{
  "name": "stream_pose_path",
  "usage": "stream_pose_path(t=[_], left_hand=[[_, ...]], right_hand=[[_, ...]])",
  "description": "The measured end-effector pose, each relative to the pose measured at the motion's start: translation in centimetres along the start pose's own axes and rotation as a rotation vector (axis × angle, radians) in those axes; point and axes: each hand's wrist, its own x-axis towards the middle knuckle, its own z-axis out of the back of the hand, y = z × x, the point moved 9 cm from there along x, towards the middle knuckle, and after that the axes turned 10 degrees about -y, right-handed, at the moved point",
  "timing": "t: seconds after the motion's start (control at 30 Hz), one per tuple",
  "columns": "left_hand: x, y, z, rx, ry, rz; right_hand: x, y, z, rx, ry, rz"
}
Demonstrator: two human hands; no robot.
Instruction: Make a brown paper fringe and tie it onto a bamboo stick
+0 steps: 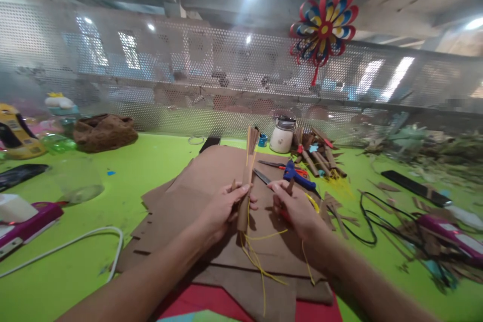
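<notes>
My left hand is closed around a rolled brown paper tube, which stands nearly upright. Thin strips fan out at the tube's upper end, and yellow strings trail from its lower end. My right hand grips a pair of scissors; their blades point toward the tube, and the handles are mostly covered by the fingers. A small brown paper scrap sticks up by the right fingers. Under both hands lie stacked brown paper sheets.
Beyond my right hand lie a blue glue gun and another pair of scissors. Several finished-looking paper rolls are heaped beside a white jar. Cables and a purple power strip are on the right; a clear cup is left.
</notes>
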Motion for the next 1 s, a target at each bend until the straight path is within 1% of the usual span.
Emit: stream_pose_path(t=[0.07,0.1,0.17,0.27,0.33,0.37,0.5,0.57,0.7,0.83,1.0], left_hand=[[0.0,0.0,-0.3,-0.011,0.029,0.004],[-0.1,0.0,-0.5,-0.006,0.047,0.004],[-0.4,0.1,-1.1,0.016,0.091,0.002],[-1.2,0.3,-2.3,0.054,0.177,-0.006],[-1.7,0.7,-2.9,0.061,0.214,-0.001],[-1.9,0.8,-3.2,0.059,0.221,0.003],[-2.5,1.4,-3.9,0.064,0.24,0.009],[-2.8,1.6,-4.1,0.063,0.258,0.022],[-3.1,1.8,-4.5,0.04,0.318,0.055],[-2.8,2.1,-3.8,0.052,0.277,0.102],[-1.9,1.4,-2.5,0.009,0.182,0.08]], right_hand=[[0.4,-1.0,-0.2,0.178,0.049,-0.113],[0.5,-1.2,-0.4,0.248,0.073,-0.144],[0.4,-1.1,-1.0,0.325,0.123,-0.166],[-0.3,-0.4,-2.2,0.383,0.21,-0.164],[-0.9,-0.2,-2.9,0.374,0.242,-0.169],[-1.2,-0.2,-3.1,0.353,0.234,-0.166],[-1.4,-0.2,-2.7,0.231,0.112,-0.102],[-1.4,0.0,-2.6,0.166,0.072,-0.087],[-1.5,0.3,-3.0,0.076,0.119,-0.06],[-1.5,0.0,-3.2,0.066,0.174,-0.022],[-1.3,0.0,-3.4,0.215,0.223,-0.03]])
